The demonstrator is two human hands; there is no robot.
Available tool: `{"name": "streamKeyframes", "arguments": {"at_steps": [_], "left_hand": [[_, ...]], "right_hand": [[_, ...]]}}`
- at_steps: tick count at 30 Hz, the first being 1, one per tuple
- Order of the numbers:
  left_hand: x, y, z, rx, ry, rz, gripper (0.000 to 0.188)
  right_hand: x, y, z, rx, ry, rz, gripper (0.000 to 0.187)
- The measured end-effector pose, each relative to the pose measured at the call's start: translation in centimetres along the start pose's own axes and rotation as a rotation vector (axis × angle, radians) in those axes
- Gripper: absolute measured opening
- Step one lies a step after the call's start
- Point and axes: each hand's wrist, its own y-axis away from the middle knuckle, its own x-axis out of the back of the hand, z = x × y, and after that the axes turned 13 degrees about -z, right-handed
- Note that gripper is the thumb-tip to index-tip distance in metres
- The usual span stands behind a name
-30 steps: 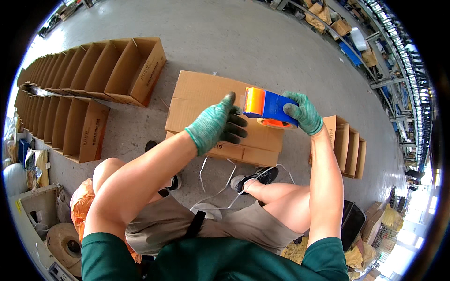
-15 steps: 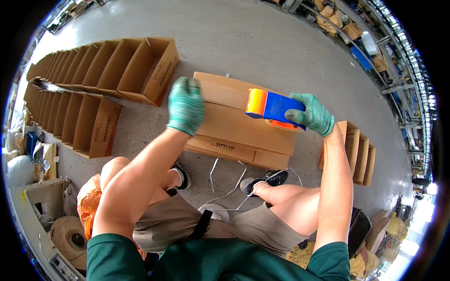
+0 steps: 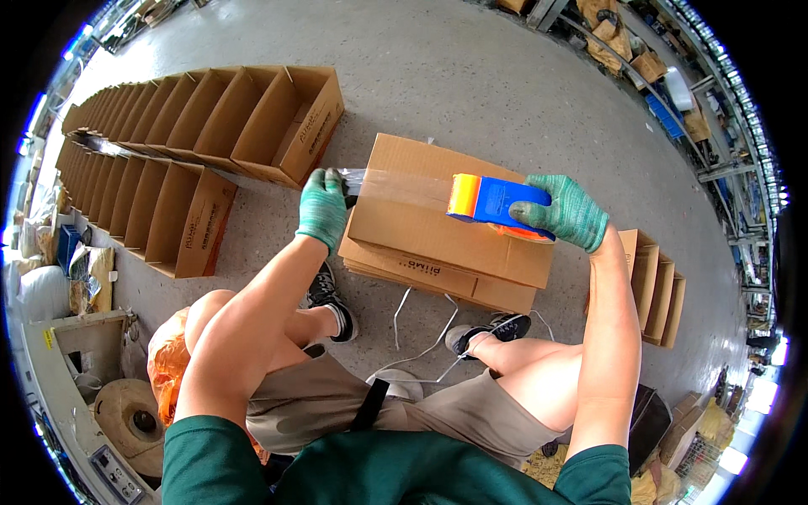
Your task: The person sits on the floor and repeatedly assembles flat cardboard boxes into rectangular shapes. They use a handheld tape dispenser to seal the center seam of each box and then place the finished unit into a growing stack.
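My right hand, in a green knit glove, is wrapped round a blue and orange tape dispenser over the top of a flat brown cardboard carton. A strip of clear tape runs from the dispenser leftward along the carton's top and past its left edge. There my left hand, in a matching glove, has its fingers closed at the strip's free end. Beneath the carton lie more flattened cartons, their edges sticking out on my side.
Two long rows of open cartons stand at the left, and a few more at the right. A loose white strap lies between my feet. Shelving holds assorted goods at the far right. A straw hat sits at lower left.
My left hand has moved left and down, off the carton's corner, and a clear tape strip now shows beside it. The dispenser stays over the carton in my right hand.
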Motion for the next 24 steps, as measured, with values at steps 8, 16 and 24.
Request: {"name": "streamKeyframes", "arguments": {"at_steps": [8,16,24], "left_hand": [[0.5,-2.6,-2.7,0.020,-0.352,-0.037,0.041],[-1.7,-1.6,-0.1,-0.293,-0.404,-0.482,0.034],[-1.3,-1.7,-0.2,-0.284,-0.321,-0.495,0.037]], "right_hand": [[0.1,-0.3,0.0,0.004,0.016,-0.027,0.052],[1.1,-0.1,0.0,-0.046,-0.036,-0.102,0.055],[9.3,14.0,7.0,-0.361,0.109,-0.071,0.057]]}}
